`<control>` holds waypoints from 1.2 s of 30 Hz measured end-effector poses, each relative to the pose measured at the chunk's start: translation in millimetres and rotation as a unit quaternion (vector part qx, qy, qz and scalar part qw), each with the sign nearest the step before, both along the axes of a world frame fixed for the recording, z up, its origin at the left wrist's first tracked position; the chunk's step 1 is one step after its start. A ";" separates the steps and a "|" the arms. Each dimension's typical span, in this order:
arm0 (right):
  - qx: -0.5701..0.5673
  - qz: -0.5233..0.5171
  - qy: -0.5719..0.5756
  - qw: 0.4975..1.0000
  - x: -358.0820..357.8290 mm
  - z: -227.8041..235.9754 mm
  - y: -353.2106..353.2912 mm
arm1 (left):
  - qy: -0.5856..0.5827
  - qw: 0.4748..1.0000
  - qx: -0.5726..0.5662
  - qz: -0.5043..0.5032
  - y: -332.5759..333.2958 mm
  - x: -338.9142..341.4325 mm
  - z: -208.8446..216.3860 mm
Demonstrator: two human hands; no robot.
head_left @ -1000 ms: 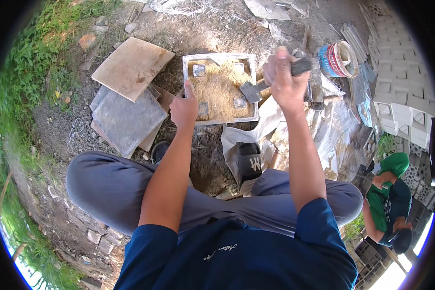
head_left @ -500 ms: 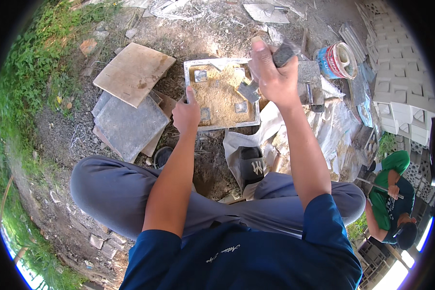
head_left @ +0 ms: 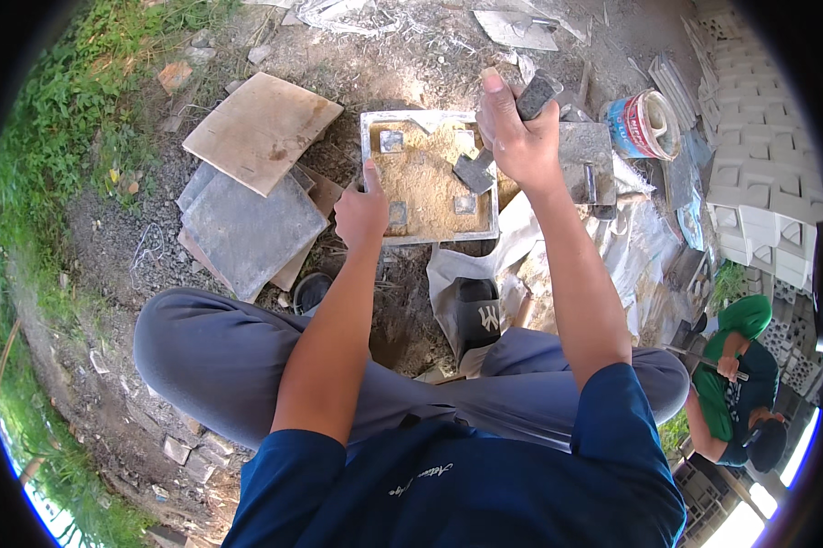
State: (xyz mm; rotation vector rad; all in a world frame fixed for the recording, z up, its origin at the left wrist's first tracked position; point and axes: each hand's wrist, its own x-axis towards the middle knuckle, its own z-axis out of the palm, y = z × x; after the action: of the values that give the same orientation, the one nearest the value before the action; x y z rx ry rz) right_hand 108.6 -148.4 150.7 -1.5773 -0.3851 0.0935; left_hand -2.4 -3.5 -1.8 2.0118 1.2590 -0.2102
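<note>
A pale, shallow square frame [head_left: 494, 215] lies on the ground in front of me, filled with yellowish, sand-like material [head_left: 425, 192]. Several small grey square pieces sit near its corners. My left hand [head_left: 361, 212] is closed on the frame's left side, thumb along the rim. Over the right side, my right hand [head_left: 524, 146] grips a dark tool, its blocky end [head_left: 537, 97] showing beside my raised thumb. Below that hand, a dark flat piece [head_left: 474, 172] rests over the fill; whether it belongs to the tool I cannot tell.
Flat slabs, one tan [head_left: 263, 132] and one grey [head_left: 252, 228], are stacked left of the frame. A grey plate with a handle [head_left: 587, 155] lies to the right, near a paint bucket [head_left: 644, 125]. Whitish sheeting [head_left: 594, 251] covers ground there. Another person [head_left: 740, 393] holds a rod at far right.
The view has shifted slightly. Both my hands keep nearly the same places at the frame. The other person's hand and rod have moved a little to the left.
</note>
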 end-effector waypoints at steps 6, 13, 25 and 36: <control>0.066 0.014 -0.008 0.998 -3.6 15.1 -19.7 | 0.012 1.000 -0.002 0.003 -4.0 -0.9 4.4; 0.061 0.013 -0.015 0.998 -15.2 30.5 -13.3 | 0.005 1.000 0.015 -0.003 1.4 -6.2 -2.2; -0.036 0.010 0.011 0.999 5.7 -0.8 -13.6 | 0.000 1.000 0.012 -0.007 -4.5 3.3 4.6; -0.096 -0.015 0.002 0.995 -11.7 14.3 -4.7 | 0.004 1.000 0.016 -0.002 1.4 -2.0 -7.0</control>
State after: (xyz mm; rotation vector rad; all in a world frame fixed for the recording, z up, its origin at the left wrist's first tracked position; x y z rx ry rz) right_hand 96.9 -153.0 165.0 -1.7714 -0.3573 0.1130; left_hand -4.5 -2.1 -8.8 2.0414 1.2713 -0.2012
